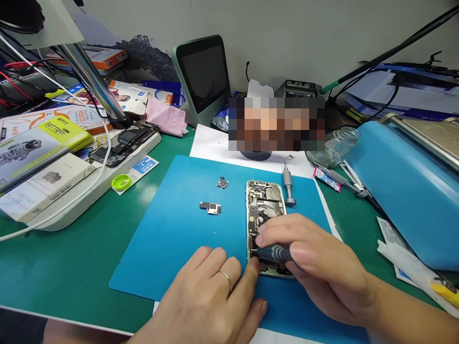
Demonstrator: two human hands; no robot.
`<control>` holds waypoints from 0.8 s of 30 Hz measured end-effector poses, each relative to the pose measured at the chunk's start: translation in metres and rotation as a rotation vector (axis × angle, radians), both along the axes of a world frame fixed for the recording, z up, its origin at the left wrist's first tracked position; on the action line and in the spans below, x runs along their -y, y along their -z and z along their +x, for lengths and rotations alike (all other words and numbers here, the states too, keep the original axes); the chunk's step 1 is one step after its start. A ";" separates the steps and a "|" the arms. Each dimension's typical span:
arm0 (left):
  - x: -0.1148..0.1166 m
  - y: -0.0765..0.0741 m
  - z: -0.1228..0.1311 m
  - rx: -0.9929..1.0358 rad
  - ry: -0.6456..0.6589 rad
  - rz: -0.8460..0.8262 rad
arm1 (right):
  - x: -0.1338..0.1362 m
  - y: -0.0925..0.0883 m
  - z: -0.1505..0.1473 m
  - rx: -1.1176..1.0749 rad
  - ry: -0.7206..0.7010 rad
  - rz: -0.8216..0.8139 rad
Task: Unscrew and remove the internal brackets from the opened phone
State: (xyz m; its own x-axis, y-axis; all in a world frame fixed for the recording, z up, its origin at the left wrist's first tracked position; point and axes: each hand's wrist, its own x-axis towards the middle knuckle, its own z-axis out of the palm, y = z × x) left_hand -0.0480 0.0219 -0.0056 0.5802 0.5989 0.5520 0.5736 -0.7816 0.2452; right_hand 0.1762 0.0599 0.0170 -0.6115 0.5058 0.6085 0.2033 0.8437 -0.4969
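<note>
An opened phone (266,210) lies on the blue mat (161,229), its inner boards and parts exposed. My right hand (322,267) is closed around dark grey tweezers (272,253) with a ridged grip. Their narrow tip rests at the phone's lower left edge; the far end is hidden in the hand. Close to that tip, my left hand (211,296) presses its index fingertip on the phone's edge, the other fingers curled. Left of the phone lie a small metal-shielded part (211,208) and another small part (222,183). A grey screwdriver (288,184) lies beside the phone's upper right.
A pale holder (71,210) with another opened phone (125,143) and boxes fills the left. Behind the mat stand a screen device (204,71) and a glass jar (340,143). A blue case (405,191) and a white-handled tool (412,263) lie right.
</note>
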 end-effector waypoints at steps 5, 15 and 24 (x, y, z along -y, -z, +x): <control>-0.001 0.001 0.002 0.021 -0.012 0.028 | 0.002 -0.004 -0.001 -0.003 0.091 0.021; -0.002 0.000 0.003 0.034 -0.010 0.043 | 0.001 -0.002 0.000 -0.029 -0.022 -0.005; -0.002 -0.001 0.003 0.034 -0.015 0.038 | 0.000 -0.005 -0.001 -0.010 0.017 -0.012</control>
State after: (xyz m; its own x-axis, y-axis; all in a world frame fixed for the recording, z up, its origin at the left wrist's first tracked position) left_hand -0.0447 0.0237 -0.0048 0.5516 0.5856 0.5940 0.5769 -0.7822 0.2354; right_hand 0.1754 0.0596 0.0219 -0.5967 0.5236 0.6081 0.2130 0.8339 -0.5091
